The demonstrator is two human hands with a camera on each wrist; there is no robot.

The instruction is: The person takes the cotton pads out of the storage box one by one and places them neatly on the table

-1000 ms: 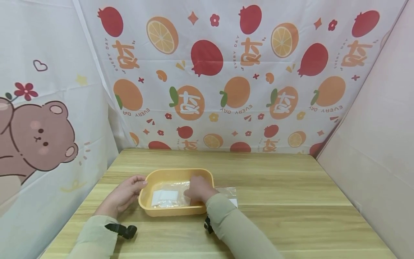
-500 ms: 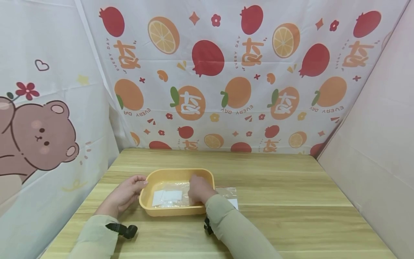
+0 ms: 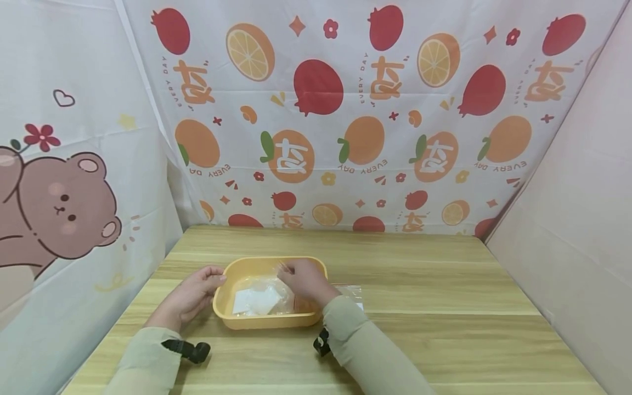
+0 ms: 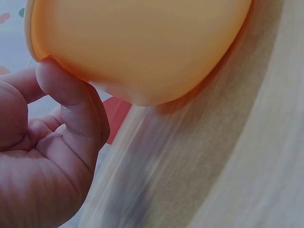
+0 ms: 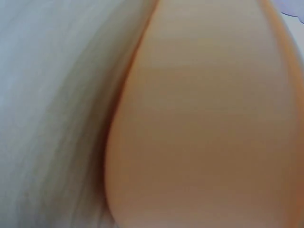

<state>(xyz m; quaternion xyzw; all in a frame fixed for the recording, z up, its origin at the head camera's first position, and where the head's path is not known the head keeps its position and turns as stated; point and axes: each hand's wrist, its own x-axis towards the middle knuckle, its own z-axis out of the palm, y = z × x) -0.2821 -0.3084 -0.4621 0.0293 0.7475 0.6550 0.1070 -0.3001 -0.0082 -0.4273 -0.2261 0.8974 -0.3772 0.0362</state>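
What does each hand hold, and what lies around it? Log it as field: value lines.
Left hand: grips the left end of the yellow tub
Right hand: over the tub, pinching clear plastic
Tub contents: clear plastic with white pieces
Right of tub: clear bag, partly hidden by the right sleeve
Surface: wood-grain table
Backdrop: fruit-print cloth

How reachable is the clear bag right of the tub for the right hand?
Probably yes: the bag lies just outside the tub, with its edge to clear, but the right hand appears to pinch clear plastic.
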